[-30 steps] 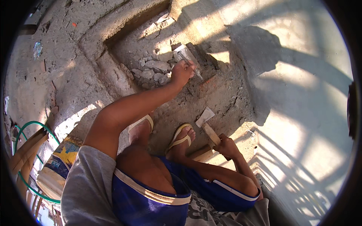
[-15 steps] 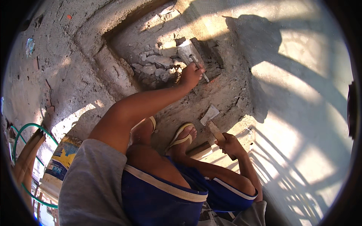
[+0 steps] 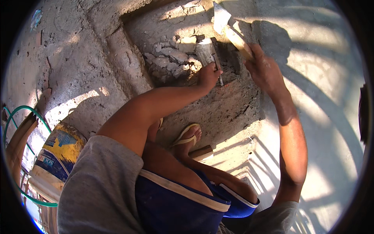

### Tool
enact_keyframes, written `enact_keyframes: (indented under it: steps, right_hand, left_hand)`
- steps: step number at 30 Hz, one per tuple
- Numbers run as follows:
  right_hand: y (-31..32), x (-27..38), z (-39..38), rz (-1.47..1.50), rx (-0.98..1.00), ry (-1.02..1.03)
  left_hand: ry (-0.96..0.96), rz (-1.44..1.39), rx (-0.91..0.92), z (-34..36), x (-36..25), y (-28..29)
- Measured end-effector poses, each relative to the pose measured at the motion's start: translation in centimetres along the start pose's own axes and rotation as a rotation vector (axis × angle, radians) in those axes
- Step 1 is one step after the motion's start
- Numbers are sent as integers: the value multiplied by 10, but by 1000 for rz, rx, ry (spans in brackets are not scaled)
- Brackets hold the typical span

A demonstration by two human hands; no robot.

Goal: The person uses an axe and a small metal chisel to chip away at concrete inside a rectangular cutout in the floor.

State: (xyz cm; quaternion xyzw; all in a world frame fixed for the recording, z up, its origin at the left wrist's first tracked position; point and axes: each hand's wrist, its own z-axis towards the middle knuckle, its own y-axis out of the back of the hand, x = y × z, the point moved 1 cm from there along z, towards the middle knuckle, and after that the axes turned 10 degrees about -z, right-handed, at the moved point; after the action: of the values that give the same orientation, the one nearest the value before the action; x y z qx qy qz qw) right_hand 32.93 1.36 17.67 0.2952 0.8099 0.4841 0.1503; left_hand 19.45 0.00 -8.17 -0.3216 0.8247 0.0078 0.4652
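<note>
My left hand [image 3: 209, 77] is closed around a thin metal chisel [image 3: 221, 80], low over the broken ground. Its far end meets a pale, rounded, pipe-like piece [image 3: 205, 51] in the hole; whether the two are joined I cannot tell. Up at the right, my right hand [image 3: 265, 69] grips the wooden handle of a hatchet [image 3: 222, 19]. The hatchet's flared metal head is raised above and beyond the chisel, apart from it. Broken chunks of mortar [image 3: 171, 58] lie just left of the pale piece.
A recessed pit with a rough raised rim [image 3: 124, 66] surrounds the rubble. A smooth grey wall or slab [image 3: 319, 101] spans the right. At lower left stand a stained bucket [image 3: 58, 156] and a green hose [image 3: 24, 107]. My sandalled foot [image 3: 189, 134] is below the pit.
My right hand has swung the hatchet up from beside my knee to above the pit. My left hand keeps its grip on the chisel, and the view has shifted slightly.
</note>
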Motion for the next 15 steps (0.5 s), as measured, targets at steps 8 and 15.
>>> enact_keyframes:
  steps: [8,15]
  right_hand:
    - [-38,-10,14,-291,294,-10]
    - [10,8,35,3,-42,144]
  left_hand:
    - [-148,102,-72,5,8,-6]
    - [-137,92,-76,8,10,0]
